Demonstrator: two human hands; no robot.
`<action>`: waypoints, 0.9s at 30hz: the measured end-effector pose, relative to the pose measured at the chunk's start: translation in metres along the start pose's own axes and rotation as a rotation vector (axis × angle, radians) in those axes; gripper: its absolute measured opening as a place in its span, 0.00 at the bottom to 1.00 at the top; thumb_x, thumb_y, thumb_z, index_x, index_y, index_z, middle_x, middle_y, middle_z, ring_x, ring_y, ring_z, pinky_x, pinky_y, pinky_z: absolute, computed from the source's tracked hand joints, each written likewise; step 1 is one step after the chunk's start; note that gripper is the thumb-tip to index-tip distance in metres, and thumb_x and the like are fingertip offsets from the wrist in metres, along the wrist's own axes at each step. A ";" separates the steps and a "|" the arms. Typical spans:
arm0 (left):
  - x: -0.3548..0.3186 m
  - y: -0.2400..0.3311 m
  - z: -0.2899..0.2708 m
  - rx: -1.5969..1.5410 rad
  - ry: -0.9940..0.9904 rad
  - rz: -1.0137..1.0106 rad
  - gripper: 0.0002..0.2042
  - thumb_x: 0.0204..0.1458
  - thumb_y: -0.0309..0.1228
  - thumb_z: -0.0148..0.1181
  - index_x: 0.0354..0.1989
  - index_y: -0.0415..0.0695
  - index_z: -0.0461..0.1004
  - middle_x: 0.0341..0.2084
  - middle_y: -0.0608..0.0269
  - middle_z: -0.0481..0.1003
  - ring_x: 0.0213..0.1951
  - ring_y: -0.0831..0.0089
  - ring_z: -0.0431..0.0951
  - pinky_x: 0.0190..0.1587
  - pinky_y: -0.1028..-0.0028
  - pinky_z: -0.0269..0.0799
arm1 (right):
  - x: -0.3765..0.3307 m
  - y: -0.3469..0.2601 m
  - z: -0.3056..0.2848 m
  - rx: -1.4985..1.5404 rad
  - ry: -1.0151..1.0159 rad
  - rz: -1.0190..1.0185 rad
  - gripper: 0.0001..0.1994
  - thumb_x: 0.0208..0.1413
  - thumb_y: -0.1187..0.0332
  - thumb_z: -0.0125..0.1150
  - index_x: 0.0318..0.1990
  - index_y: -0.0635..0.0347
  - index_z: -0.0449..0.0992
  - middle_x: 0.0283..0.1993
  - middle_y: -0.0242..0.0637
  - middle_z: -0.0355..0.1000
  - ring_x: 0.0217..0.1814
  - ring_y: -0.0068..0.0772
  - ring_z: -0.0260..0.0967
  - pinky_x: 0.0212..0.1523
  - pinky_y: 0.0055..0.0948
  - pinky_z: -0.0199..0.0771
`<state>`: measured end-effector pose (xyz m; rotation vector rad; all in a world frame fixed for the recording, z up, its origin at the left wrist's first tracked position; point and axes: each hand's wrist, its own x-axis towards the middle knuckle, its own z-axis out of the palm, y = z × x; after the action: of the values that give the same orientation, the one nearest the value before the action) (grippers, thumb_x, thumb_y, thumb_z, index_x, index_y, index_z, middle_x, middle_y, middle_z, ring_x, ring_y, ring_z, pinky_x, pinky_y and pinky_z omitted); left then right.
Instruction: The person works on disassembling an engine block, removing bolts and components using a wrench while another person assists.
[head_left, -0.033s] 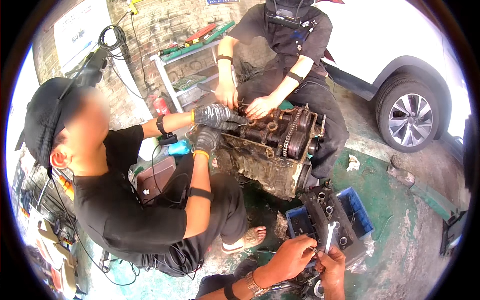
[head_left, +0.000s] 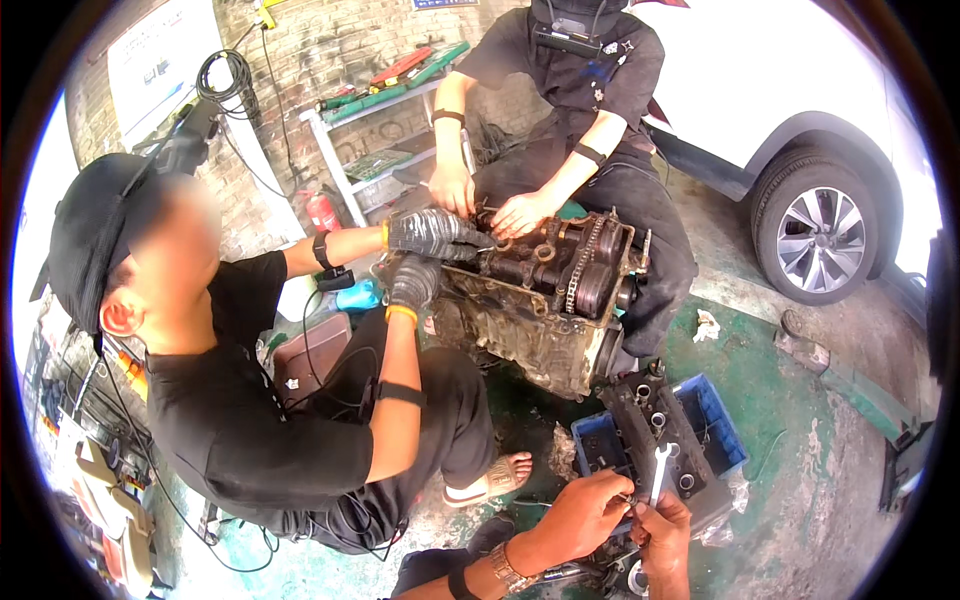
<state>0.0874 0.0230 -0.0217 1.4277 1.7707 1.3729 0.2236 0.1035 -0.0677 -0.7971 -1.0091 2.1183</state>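
Observation:
My right hand is closed round a silver open-ended wrench, its jaw pointing up. Close by on the left, my left hand has its fingers pinched together near the right thumb; whatever they hold is too small to make out. Just beyond both hands lies a dark engine cover with a row of round holes, resting across a blue crate. Farther off stands a greasy engine with its camshafts and timing chain exposed.
A seated co-worker on the left has gloved hands on the engine. Another person works bare-handed from behind it. A white car's wheel stands at right, near a floor jack. A step ladder holds tools.
The seated co-worker's lower gloved hand has shifted very slightly on the engine. My own hands and the wrench stay where they were.

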 end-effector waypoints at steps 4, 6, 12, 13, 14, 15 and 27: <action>0.000 0.001 0.001 -0.047 0.019 -0.014 0.07 0.47 0.20 0.56 0.35 0.34 0.71 0.28 0.48 0.71 0.31 0.49 0.73 0.33 0.63 0.68 | 0.000 0.000 0.000 0.002 0.002 0.004 0.05 0.49 0.75 0.63 0.32 0.64 0.73 0.24 0.35 0.72 0.15 0.16 0.58 0.15 0.16 0.55; 0.000 0.000 0.001 -0.045 0.020 -0.012 0.07 0.47 0.20 0.56 0.35 0.34 0.71 0.28 0.48 0.71 0.31 0.49 0.73 0.33 0.63 0.69 | 0.000 -0.001 0.001 0.001 -0.001 0.002 0.05 0.49 0.75 0.63 0.32 0.64 0.73 0.24 0.35 0.72 0.15 0.16 0.58 0.15 0.16 0.55; -0.001 0.000 0.001 -0.029 0.029 0.008 0.07 0.47 0.21 0.56 0.35 0.34 0.71 0.28 0.49 0.72 0.31 0.49 0.74 0.33 0.62 0.69 | -0.001 -0.001 0.000 0.000 0.006 0.005 0.04 0.49 0.76 0.62 0.32 0.64 0.73 0.24 0.35 0.72 0.15 0.16 0.58 0.15 0.15 0.55; -0.001 0.000 0.001 -0.020 0.030 0.015 0.07 0.47 0.21 0.56 0.35 0.35 0.71 0.28 0.49 0.72 0.31 0.49 0.74 0.33 0.62 0.69 | -0.001 -0.002 0.001 0.000 0.009 0.005 0.04 0.49 0.76 0.62 0.32 0.64 0.73 0.24 0.35 0.72 0.15 0.16 0.58 0.15 0.15 0.55; -0.001 -0.001 0.002 -0.020 0.029 0.015 0.07 0.47 0.21 0.56 0.35 0.35 0.71 0.28 0.49 0.72 0.31 0.49 0.74 0.33 0.62 0.69 | -0.001 -0.002 0.000 0.000 0.010 0.005 0.04 0.49 0.76 0.62 0.32 0.64 0.73 0.24 0.35 0.72 0.15 0.16 0.58 0.15 0.15 0.55; -0.001 -0.001 0.002 -0.020 0.030 0.018 0.07 0.47 0.21 0.56 0.35 0.35 0.71 0.28 0.49 0.72 0.31 0.49 0.74 0.33 0.62 0.69 | -0.001 -0.002 0.000 0.001 0.009 0.004 0.04 0.49 0.76 0.62 0.32 0.64 0.73 0.24 0.35 0.72 0.15 0.16 0.58 0.15 0.15 0.55; -0.001 -0.001 0.001 -0.035 0.023 0.009 0.08 0.46 0.21 0.56 0.35 0.34 0.70 0.27 0.48 0.71 0.30 0.49 0.73 0.31 0.62 0.68 | -0.002 -0.002 0.001 -0.003 0.001 0.000 0.05 0.49 0.76 0.62 0.32 0.64 0.73 0.25 0.35 0.72 0.16 0.16 0.59 0.15 0.15 0.55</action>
<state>0.0883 0.0223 -0.0235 1.4087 1.7478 1.4239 0.2242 0.1025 -0.0651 -0.7992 -1.0115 2.1167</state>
